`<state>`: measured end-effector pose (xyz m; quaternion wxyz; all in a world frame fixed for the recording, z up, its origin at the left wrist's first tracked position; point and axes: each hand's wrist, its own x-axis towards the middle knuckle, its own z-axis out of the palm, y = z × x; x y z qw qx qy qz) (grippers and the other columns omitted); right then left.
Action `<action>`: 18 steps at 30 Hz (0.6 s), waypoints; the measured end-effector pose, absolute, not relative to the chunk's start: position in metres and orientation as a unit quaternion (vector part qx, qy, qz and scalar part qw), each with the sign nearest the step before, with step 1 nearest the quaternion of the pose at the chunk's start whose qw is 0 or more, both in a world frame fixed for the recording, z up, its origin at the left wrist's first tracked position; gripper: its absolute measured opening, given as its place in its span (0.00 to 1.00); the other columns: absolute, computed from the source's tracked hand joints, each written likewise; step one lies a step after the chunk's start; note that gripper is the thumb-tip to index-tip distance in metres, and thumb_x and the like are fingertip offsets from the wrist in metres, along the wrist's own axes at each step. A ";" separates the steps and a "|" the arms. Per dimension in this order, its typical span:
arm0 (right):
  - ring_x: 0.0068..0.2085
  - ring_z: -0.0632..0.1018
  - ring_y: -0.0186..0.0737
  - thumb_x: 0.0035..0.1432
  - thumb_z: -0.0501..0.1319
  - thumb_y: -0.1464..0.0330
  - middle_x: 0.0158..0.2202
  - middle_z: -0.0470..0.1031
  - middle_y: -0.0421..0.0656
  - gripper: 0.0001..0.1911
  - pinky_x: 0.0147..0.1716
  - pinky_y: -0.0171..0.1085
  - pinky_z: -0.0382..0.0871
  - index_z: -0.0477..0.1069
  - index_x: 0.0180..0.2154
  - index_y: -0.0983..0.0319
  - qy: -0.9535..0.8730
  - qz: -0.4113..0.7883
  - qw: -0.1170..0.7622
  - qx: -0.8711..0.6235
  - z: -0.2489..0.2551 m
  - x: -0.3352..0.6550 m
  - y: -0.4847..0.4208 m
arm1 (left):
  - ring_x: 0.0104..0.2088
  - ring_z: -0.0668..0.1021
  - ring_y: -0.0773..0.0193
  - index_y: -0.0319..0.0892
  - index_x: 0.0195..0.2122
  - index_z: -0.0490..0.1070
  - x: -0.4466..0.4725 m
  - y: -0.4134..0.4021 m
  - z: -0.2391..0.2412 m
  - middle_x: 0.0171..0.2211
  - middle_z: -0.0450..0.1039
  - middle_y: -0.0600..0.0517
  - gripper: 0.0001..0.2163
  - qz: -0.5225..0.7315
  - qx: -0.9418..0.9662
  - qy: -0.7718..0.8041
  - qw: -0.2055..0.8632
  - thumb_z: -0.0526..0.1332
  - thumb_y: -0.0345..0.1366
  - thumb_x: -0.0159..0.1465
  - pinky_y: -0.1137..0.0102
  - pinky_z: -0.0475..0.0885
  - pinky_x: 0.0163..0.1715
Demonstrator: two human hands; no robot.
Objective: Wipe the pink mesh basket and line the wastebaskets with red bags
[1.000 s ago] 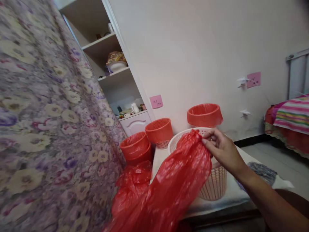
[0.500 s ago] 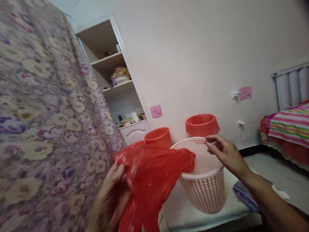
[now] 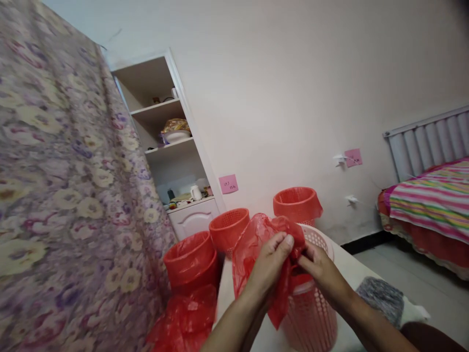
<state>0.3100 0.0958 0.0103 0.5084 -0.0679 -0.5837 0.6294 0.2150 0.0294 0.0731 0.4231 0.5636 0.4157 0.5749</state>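
Note:
A thin red plastic bag [image 3: 252, 239] is bunched between my hands, crumpled, with a loose end dangling. My left hand [image 3: 273, 261] pinches it with the thumb on top. Close beside, my right hand [image 3: 317, 266] grips the bag's gathered edge with its fingertips. Beneath and behind the hands stands a pale pink perforated plastic basket [image 3: 311, 320], upright on a white-covered surface [image 3: 229, 281]. The bag and my hands hide much of its rim and opening.
Red-bag-lined baskets stand around: one at the left [image 3: 188, 254], one behind it [image 3: 230, 225], one by the wall [image 3: 297, 203]. More red bags [image 3: 188, 313] lie at lower left. A folded grey cloth [image 3: 381, 298] is at right. A floral curtain [image 3: 73, 171] hangs left; a bed [image 3: 432, 210] stands right.
My right hand has left the basket's rim and taken hold of the bag. My left hand has moved right with the bag, now in front of the basket. The view has shifted.

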 end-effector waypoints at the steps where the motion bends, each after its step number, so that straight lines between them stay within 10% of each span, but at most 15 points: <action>1: 0.44 0.79 0.49 0.56 0.68 0.56 0.46 0.79 0.48 0.24 0.37 0.41 0.76 0.73 0.50 0.62 -0.560 0.648 0.513 -0.058 0.005 0.309 0.101 | 0.35 0.76 0.67 0.40 0.36 0.71 0.213 0.030 0.069 0.38 0.77 0.49 0.12 0.565 0.576 0.420 0.416 0.59 0.45 0.65 0.71 0.71 0.39; 5: 0.50 0.78 0.49 0.57 0.67 0.58 0.47 0.80 0.45 0.18 0.49 0.45 0.74 0.76 0.48 0.56 -0.440 0.719 0.538 -0.028 -0.009 0.314 0.111 | 0.58 0.71 0.59 0.43 0.53 0.72 0.199 0.030 0.064 0.56 0.72 0.46 0.17 0.516 0.632 0.461 0.349 0.61 0.44 0.65 0.62 0.58 0.63; 13: 0.61 0.69 0.53 0.57 0.67 0.56 0.59 0.72 0.48 0.26 0.64 0.52 0.56 0.70 0.56 0.56 -0.566 0.601 0.557 -0.097 -0.015 0.329 0.091 | 0.69 0.54 0.60 0.44 0.69 0.49 0.196 0.029 0.044 0.70 0.52 0.48 0.29 0.290 0.756 0.575 0.117 0.53 0.38 0.67 0.58 0.50 0.69; 18: 0.48 0.80 0.53 0.57 0.68 0.59 0.47 0.80 0.48 0.21 0.50 0.51 0.75 0.72 0.50 0.59 -0.397 0.722 0.557 -0.105 -0.016 0.330 0.102 | 0.67 0.61 0.51 0.43 0.69 0.49 0.195 0.019 0.054 0.68 0.56 0.42 0.30 0.214 0.769 0.600 0.050 0.53 0.43 0.68 0.49 0.51 0.67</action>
